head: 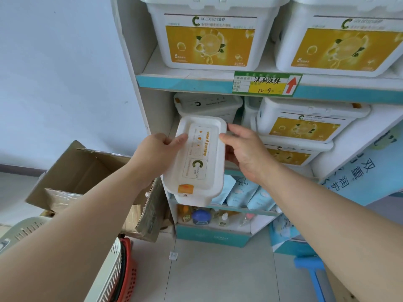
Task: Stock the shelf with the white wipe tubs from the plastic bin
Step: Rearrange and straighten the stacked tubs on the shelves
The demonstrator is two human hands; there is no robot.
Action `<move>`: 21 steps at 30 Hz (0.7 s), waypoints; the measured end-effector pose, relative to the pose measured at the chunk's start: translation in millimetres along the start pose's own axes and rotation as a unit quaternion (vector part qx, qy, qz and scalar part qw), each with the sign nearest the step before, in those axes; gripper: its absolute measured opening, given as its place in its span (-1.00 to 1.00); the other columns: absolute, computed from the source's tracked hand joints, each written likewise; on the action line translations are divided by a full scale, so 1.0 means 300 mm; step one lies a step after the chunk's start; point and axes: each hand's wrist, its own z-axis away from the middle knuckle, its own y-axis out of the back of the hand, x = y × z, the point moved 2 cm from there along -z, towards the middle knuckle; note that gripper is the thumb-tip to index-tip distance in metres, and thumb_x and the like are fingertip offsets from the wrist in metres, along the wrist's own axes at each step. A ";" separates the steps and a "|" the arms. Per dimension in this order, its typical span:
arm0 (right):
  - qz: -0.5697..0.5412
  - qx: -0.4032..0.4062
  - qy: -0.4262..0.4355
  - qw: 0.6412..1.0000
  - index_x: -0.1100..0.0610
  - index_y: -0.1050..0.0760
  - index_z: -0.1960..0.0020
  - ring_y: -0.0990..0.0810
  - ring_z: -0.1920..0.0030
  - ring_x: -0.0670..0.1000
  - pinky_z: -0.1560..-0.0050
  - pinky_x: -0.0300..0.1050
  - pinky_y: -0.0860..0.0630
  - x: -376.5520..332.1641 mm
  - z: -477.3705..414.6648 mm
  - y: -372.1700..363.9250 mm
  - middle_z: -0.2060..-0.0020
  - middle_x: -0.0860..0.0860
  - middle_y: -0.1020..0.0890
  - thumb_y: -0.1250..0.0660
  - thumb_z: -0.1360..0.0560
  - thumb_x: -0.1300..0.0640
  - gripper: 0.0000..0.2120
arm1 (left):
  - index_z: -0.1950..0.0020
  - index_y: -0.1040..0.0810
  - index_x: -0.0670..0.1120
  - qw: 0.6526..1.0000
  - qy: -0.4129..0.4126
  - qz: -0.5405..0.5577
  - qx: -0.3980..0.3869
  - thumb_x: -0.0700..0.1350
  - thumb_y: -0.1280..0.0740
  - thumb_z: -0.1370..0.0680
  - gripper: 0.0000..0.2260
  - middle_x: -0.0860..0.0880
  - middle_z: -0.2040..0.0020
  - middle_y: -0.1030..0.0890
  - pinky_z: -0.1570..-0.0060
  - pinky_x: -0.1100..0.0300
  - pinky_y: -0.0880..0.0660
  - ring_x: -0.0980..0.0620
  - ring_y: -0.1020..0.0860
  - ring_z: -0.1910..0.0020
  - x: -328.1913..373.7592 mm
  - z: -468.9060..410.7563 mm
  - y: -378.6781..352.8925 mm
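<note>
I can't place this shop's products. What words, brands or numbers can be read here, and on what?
"GOLDCOZY" and a big "C": top-shelf tub.
"8": that tub's yellow label.
"12.9", handwritten: price tag on the shelf.
"双重", "润护": blue banner.
"C": lid of the held tub, gripped by left hand and right hand; its small print is blurred.

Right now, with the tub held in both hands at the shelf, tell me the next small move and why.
Probably ease the held tub forward into the left bay of the middle shelf: the left hand and right hand grip its sides right before that bay, where another tub sits further back.
</note>
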 end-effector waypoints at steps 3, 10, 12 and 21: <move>0.016 -0.029 0.005 0.999 0.09 -0.58 -0.08 -0.66 0.13 0.01 0.07 -0.07 -0.59 0.004 -0.011 -0.026 0.08 0.07 -0.69 -0.27 -0.55 0.24 -0.83 | 0.03 -0.57 -0.15 0.994 0.042 0.094 -0.031 0.17 -0.24 -0.56 -0.62 -0.07 0.07 -0.64 0.11 0.09 -0.53 -0.01 -0.60 0.11 -0.043 0.010 -0.012; 0.374 0.006 0.120 0.920 0.13 -0.50 -0.29 -0.56 -0.18 0.04 -0.21 -0.12 -0.44 -0.020 -0.082 -0.034 -0.20 0.05 -0.60 -0.22 -0.59 0.07 -0.69 | 0.14 -0.61 -0.05 0.957 0.062 0.276 0.067 0.03 -0.30 -0.56 -0.80 0.06 0.21 -0.68 0.29 0.22 -0.50 0.09 -0.65 0.23 -0.130 0.090 -0.015; 0.442 0.008 0.149 0.884 0.08 -0.41 -0.38 -0.46 -0.31 0.03 -0.28 -0.13 -0.36 -0.018 -0.128 -0.030 -0.32 0.04 -0.50 -0.21 -0.59 0.07 -0.64 | 0.18 -0.61 -0.01 0.959 0.036 0.269 0.083 0.04 -0.29 -0.57 -0.79 0.10 0.31 -0.69 0.39 0.27 -0.49 0.15 -0.66 0.34 -0.140 0.108 0.009; 0.544 0.067 0.251 0.798 0.18 -0.35 -0.41 -0.29 -0.42 0.13 -0.38 -0.09 -0.19 0.012 -0.290 -0.017 -0.39 0.12 -0.41 -0.22 -0.58 0.16 -0.59 | 0.29 -0.58 -0.01 0.935 0.061 0.330 0.110 0.00 -0.30 -0.57 -0.75 0.10 0.35 -0.68 0.25 0.12 -0.53 0.07 -0.65 0.27 -0.239 0.139 -0.002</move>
